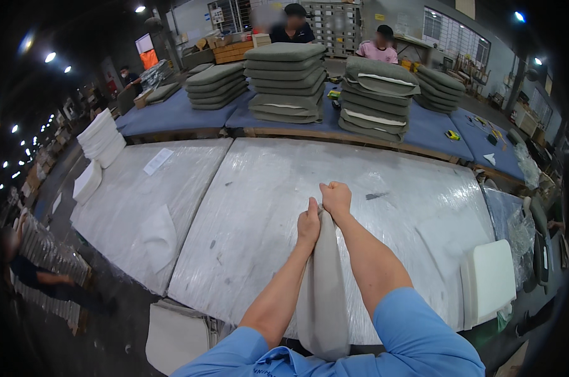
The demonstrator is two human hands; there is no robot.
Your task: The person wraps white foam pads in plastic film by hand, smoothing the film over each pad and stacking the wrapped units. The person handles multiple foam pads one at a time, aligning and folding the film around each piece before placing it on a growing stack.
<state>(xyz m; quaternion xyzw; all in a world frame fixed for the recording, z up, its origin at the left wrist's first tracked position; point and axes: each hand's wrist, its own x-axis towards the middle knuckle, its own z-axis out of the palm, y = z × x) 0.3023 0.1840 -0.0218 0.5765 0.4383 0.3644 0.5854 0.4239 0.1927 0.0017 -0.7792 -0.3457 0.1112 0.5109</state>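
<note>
Both of my hands grip the far end of a long grey fabric cushion cover (pixel 323 283) that runs from my chest out over the plastic-wrapped work table (pixel 247 213). My left hand (pixel 308 225) pinches the cover's top edge from the left. My right hand (pixel 336 198) is a closed fist on the same edge, just beyond the left. The cover hangs narrow and bunched between my forearms, which wear blue sleeves.
Stacks of grey-green cushions (pixel 286 81) (pixel 376 97) stand on blue tables behind. White foam pads lie at the left (pixel 101 137) and at the right (pixel 489 281). Two people (pixel 380 44) stand beyond the stacks. Another person (pixel 30 270) is at the lower left.
</note>
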